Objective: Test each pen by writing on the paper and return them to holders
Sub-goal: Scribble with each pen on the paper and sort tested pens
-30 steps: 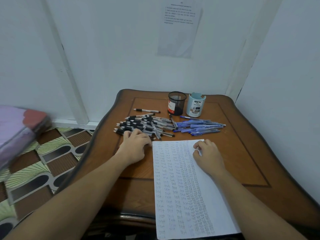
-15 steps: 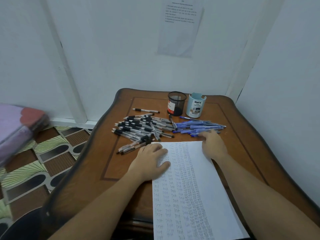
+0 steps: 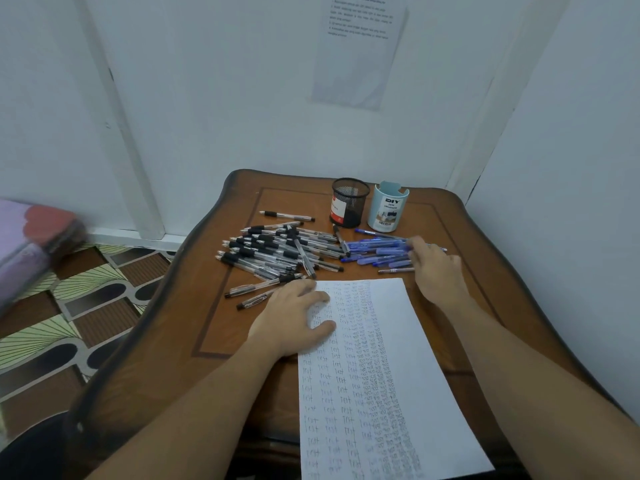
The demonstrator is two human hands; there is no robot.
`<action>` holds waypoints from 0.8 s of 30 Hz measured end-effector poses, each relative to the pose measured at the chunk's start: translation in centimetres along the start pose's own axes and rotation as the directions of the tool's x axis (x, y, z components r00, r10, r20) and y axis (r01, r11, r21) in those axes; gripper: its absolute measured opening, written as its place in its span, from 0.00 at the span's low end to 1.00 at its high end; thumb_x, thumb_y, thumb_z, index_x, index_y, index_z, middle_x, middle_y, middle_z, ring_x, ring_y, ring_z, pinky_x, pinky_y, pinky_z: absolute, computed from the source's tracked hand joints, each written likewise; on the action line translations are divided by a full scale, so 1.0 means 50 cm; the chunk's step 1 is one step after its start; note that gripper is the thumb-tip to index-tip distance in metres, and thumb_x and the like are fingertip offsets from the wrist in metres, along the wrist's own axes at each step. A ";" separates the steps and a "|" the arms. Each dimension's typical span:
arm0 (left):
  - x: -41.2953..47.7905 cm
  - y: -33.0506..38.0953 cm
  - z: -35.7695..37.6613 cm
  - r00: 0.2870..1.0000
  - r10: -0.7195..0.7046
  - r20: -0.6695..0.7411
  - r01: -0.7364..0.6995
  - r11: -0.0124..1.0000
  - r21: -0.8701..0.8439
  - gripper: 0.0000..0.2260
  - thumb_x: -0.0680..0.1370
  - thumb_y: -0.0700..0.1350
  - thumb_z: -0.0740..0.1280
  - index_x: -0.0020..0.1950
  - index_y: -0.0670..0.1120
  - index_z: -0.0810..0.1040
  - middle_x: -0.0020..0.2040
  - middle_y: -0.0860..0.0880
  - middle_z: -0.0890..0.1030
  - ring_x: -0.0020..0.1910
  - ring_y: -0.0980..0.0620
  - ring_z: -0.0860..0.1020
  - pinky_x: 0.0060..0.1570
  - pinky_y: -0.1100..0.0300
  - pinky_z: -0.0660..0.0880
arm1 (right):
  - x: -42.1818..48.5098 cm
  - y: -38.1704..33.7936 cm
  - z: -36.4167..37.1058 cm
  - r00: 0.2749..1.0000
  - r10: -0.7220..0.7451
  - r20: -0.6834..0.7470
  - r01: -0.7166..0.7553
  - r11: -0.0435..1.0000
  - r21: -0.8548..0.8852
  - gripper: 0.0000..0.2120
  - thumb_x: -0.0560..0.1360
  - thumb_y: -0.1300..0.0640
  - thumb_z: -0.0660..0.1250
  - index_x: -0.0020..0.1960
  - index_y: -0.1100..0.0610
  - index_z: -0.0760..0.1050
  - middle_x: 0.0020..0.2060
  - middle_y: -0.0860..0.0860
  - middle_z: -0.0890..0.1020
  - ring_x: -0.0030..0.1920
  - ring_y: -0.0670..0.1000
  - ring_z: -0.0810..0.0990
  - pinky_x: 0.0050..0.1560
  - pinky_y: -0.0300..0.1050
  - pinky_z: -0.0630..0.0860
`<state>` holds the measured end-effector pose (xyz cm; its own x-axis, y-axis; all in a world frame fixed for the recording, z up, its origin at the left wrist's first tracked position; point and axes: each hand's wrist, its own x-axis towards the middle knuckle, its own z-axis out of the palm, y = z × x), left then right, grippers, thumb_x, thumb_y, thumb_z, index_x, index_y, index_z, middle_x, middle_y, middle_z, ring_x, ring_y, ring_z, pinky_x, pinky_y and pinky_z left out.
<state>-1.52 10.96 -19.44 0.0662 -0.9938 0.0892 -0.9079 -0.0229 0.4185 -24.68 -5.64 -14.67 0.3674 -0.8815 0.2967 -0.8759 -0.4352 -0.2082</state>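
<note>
Head view: left hand (image 3: 297, 318) flat on paper (image 3: 415, 348), fingers spread; right hand (image 3: 439, 268) among blue pens (image 3: 377, 251), grip unclear.

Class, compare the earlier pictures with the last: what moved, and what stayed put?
The left hand left the black pens, dragging two nearer, and now rests on the paper. The right hand moved off the paper to the blue pens. Mesh holder and blue holder stayed.

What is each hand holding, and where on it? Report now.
Left hand holds nothing; it lies flat on the paper. Right hand touches the blue pens; any grip cannot be told.
</note>
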 end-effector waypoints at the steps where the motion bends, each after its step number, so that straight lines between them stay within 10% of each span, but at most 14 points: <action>1: -0.001 0.001 -0.001 1.000 0.003 0.000 -0.003 1.000 -0.012 0.24 0.76 0.64 0.63 0.71 0.60 0.70 0.77 0.55 0.63 0.77 0.53 0.58 0.74 0.50 0.54 | -0.002 -0.009 -0.015 1.000 0.018 0.004 -0.019 0.996 0.083 0.12 0.86 0.51 0.52 0.64 0.50 0.70 0.55 0.52 0.81 0.54 0.52 0.78 0.59 0.53 0.70; 8: -0.003 0.003 -0.008 1.000 -0.004 -0.006 0.004 1.000 -0.028 0.23 0.72 0.67 0.66 0.65 0.61 0.74 0.74 0.58 0.65 0.74 0.55 0.60 0.71 0.50 0.57 | -0.021 -0.091 -0.090 0.970 0.234 0.063 -0.223 0.757 0.615 0.24 0.81 0.42 0.62 0.34 0.58 0.70 0.27 0.50 0.72 0.24 0.36 0.75 0.32 0.40 0.65; 18: 0.003 -0.001 -0.011 1.000 0.014 0.003 -0.014 1.000 -0.018 0.31 0.73 0.72 0.62 0.72 0.58 0.73 0.64 0.59 0.69 0.62 0.59 0.66 0.58 0.58 0.61 | -0.033 -0.110 -0.068 0.889 0.398 0.227 -0.353 0.281 0.892 0.18 0.81 0.44 0.62 0.46 0.58 0.78 0.28 0.50 0.70 0.28 0.47 0.70 0.41 0.48 0.73; 21: 0.004 0.001 -0.011 1.000 0.008 -0.005 -0.009 0.999 -0.038 0.26 0.76 0.68 0.63 0.70 0.58 0.75 0.61 0.59 0.69 0.61 0.58 0.67 0.57 0.58 0.61 | -0.044 -0.100 -0.040 0.867 0.339 0.366 -0.377 -0.038 0.926 0.30 0.85 0.42 0.49 0.43 0.60 0.80 0.28 0.55 0.73 0.31 0.52 0.75 0.41 0.47 0.71; 24: 0.002 0.003 -0.014 1.000 -0.006 -0.002 0.005 0.996 -0.090 0.24 0.74 0.67 0.67 0.66 0.59 0.78 0.59 0.60 0.70 0.60 0.59 0.66 0.56 0.59 0.62 | -0.051 -0.094 -0.004 0.842 0.342 0.418 -0.429 -0.045 0.902 0.37 0.82 0.35 0.43 0.47 0.59 0.82 0.31 0.57 0.78 0.31 0.51 0.75 0.37 0.44 0.69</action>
<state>-1.34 10.95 -18.76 0.0722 -0.9934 0.0891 -0.8668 -0.0183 0.4983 -21.56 -1.33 -14.24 0.1406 -0.9674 -0.2107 0.1640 0.2326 -0.9586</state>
